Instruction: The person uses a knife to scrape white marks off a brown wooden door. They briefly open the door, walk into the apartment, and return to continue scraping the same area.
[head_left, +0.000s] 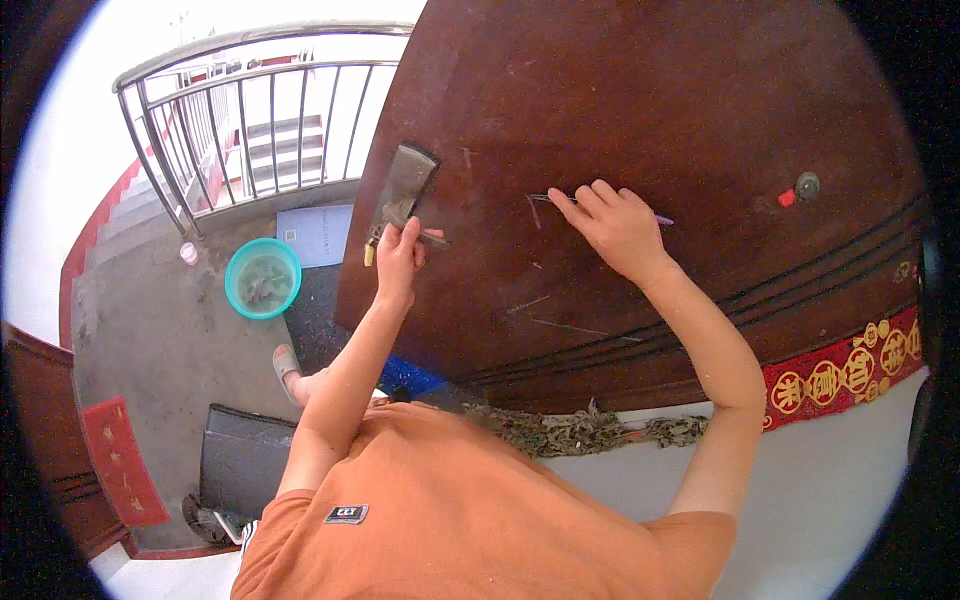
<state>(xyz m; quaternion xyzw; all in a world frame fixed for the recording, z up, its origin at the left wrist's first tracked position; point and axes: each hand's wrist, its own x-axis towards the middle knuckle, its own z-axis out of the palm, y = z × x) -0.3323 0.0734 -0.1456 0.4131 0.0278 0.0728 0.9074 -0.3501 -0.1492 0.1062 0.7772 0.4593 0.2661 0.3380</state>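
Observation:
Before me stands a dark reddish-brown door [480, 110] with pale scratches and scraps on its surface. My left hand [400, 262] is closed around the door handle [430, 238], below a grey metal lock plate [411, 178]. Keys with a yellow tag [369, 254] hang beside its fingers. Farther right, my right hand [610, 225] is closed on a slim purple-handled tool [664, 220]. The tool's thin tip reaches out left of the fingers, against or close to the door. Its exact kind is hidden by the hand. A thin pale-purple strip [536, 215] shows under the tip.
A turquoise basin [232, 300] holding water and a cloth sits on the grey floor by a blue-white sheet [325, 235]. Steel railings [270, 68] border the stairs. A dark box-like object [245, 455] is lower left. A round fitting [807, 185] sticks out of the door.

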